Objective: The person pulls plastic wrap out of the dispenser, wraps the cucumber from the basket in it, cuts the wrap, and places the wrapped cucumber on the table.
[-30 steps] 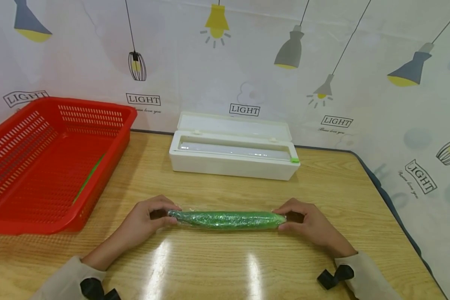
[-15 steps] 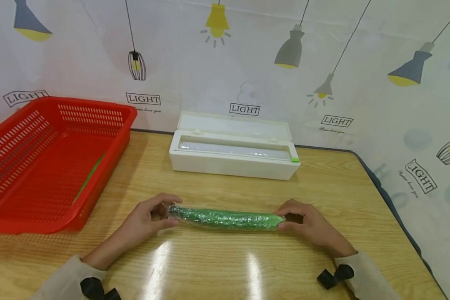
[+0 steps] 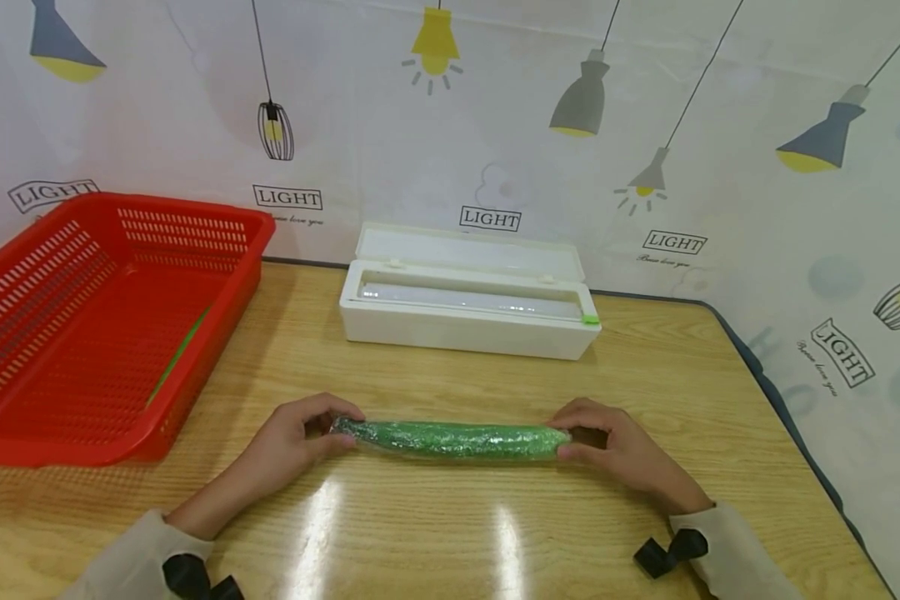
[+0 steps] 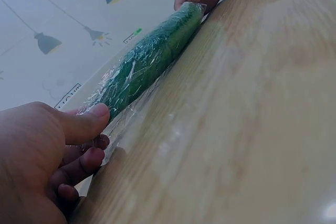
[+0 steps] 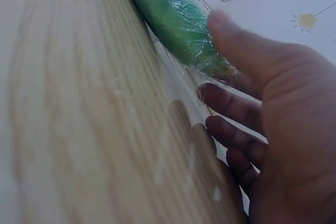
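A green cucumber (image 3: 457,440) wrapped in clear cling film lies crosswise between my two hands. My left hand (image 3: 300,433) pinches its dark left end between thumb and fingers; the left wrist view shows the thumb pressing on loose film (image 4: 113,98) there. At the paler right end, my right hand (image 3: 615,442) holds the tip with the thumb on the near side and fingers on the far side. In the right wrist view the lower fingers (image 5: 236,108) curl below the cucumber's wrapped tip.
A white cling film box (image 3: 465,329) with its lid raised stands behind the cucumber, a green piece at its right corner. To the left sits a red slotted basket (image 3: 142,433) with a thin green strip (image 3: 178,357) showing inside. A printed curtain (image 3: 645,50) hangs behind the wooden table (image 3: 420,533).
Half a second ago the left fingers were spread apart and the cucumber's left end was slightly raised. Now that end is lower and pinched again. The right hand has barely moved.
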A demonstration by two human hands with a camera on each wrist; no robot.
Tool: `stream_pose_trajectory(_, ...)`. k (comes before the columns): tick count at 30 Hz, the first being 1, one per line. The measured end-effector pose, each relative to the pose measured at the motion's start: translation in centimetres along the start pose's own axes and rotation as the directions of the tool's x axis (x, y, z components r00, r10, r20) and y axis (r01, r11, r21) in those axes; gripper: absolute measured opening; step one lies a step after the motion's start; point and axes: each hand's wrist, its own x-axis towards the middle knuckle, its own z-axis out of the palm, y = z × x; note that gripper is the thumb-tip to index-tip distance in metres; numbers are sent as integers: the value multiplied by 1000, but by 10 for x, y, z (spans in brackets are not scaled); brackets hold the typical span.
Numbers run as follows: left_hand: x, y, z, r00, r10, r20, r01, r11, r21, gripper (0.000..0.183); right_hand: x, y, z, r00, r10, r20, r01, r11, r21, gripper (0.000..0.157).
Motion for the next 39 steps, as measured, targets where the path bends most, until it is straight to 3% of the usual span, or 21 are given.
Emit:
stream_pose_trajectory(5, 1, -2, 0, 1000, 2, 6, -2, 1000, 3, 22, -1, -1, 1, 1000, 26, -7, -26, 999, -22, 48)
stream_pose_trajectory(8, 1, -2, 1, 1000, 8, 9, -8, 1000, 0, 22, 0, -4, 3, 1000, -14, -15, 15, 1000, 12, 54)
stream_pose_trajectory(13, 1, -1, 1, 1000, 13, 9, -13, 1000, 2, 24, 3, -20, 4, 991, -119, -60, 121, 992, 22, 44)
stream_pose_trajectory(21, 1, 0, 0, 1000, 1, 11, -1, 1000, -1, 23, 3, -30, 3, 994, -36, -104, 33, 999, -29, 36)
stream_pose_trajectory(31, 1, 1, 0, 999, -19, 28, 19, 1000, 5, 21, 5, -30, 4, 994, -66, -92, 66, 998, -1, 30)
stream_pose_trajectory(39, 2, -1, 1, 998, 54, 20, -54, 998, 36, 21, 5, -29, 3, 996, -44, -74, 43, 999, -17, 27)
